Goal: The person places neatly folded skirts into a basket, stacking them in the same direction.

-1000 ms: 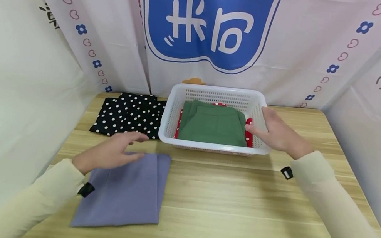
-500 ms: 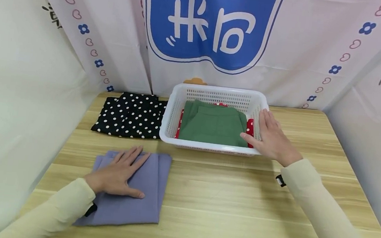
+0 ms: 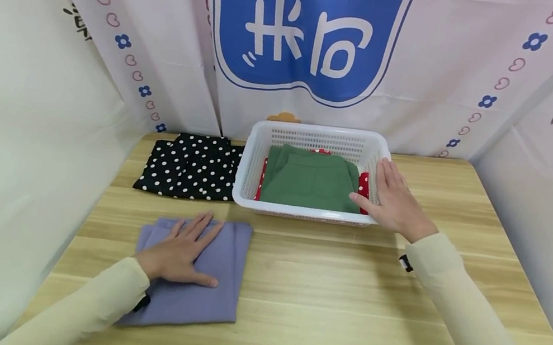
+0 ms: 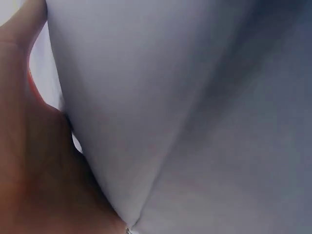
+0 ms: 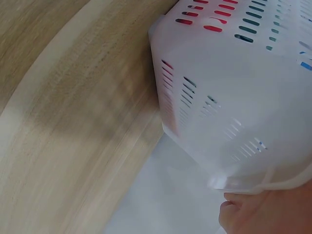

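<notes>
My left hand (image 3: 179, 255) lies on a folded purple cloth (image 3: 213, 295) at the table's left front, its fingers spread and thumb stretched out to the right. Close up in the left wrist view, the purple cloth (image 4: 126, 97) fills most of the picture beside the palm. My right hand (image 3: 394, 204) rests on the right rim of a white plastic basket (image 3: 297, 211), fingers extended along it and thumb reaching over the front corner. The right wrist view shows the hand (image 5: 265, 212) at the rim. Inside the basket, a folded green garment (image 3: 311, 182) lies over red dotted cloth (image 3: 364, 184).
Black cloth with white dots (image 3: 188, 169) lies folded left of the basket, close against its side. The wooden table (image 3: 324, 295) is bounded by a printed curtain (image 3: 434, 71) behind and white sheets on both sides.
My left hand has come down from above onto the purple cloth, which has shifted slightly right over the last half second. My right hand has settled slightly lower on the basket rim.
</notes>
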The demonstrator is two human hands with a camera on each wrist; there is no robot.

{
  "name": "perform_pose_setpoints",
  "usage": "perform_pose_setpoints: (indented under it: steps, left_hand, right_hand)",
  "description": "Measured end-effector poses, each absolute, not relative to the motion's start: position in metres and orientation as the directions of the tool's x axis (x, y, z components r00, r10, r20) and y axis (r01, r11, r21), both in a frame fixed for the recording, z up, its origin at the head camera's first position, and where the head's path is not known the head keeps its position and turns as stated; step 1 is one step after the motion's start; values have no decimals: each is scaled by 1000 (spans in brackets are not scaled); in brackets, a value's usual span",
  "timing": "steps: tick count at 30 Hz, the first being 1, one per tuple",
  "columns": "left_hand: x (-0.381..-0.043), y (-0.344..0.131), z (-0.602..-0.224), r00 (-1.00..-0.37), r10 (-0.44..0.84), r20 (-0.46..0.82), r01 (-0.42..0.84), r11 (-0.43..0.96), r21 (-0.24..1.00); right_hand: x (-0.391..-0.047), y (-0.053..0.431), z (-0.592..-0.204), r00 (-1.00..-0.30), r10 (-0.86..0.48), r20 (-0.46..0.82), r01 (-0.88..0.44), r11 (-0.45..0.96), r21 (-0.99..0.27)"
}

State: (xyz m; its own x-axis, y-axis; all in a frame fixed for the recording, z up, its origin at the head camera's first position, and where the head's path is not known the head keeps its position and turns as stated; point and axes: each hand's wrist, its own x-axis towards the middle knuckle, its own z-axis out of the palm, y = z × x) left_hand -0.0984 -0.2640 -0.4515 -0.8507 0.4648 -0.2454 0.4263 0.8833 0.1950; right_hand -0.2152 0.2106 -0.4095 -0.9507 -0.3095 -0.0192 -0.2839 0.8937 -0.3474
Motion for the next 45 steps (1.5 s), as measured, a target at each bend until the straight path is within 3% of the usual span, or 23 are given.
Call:
perform_pose_setpoints:
  steps: [9,17,26,33,36,45]
  left_hand:
    - [-103,-222,-451,-844,456,-281,418,889,187]
    - [-102,-156,-450,-802,509,-313,474,861,186]
    - [-95,-72,-442,-771,503,-390,507,856,101]
    - [-96,-37,-443,-773,473,-423,479,872,99]
    - [-99,-35,-440,-765,483,-427,473,871,137]
    - [-100,-87,-404,-742,581,-336,426,794,434]
  right_hand:
    - [-214,212,-411,-952,-305,-25,-278,895,-348]
    - [-214,210,-411,-952,-305,-34,-275,898,-345]
    - [-214,211,-409,-948,-317,-5,-295,889,-350]
    - [-215,212,-410,-950,-311,10,-292,880,-375]
    - [-216,214,-408,-953,-304,12,-284,875,-393]
    - [-195,209,-395,-953,-303,-18,-251,819,-516]
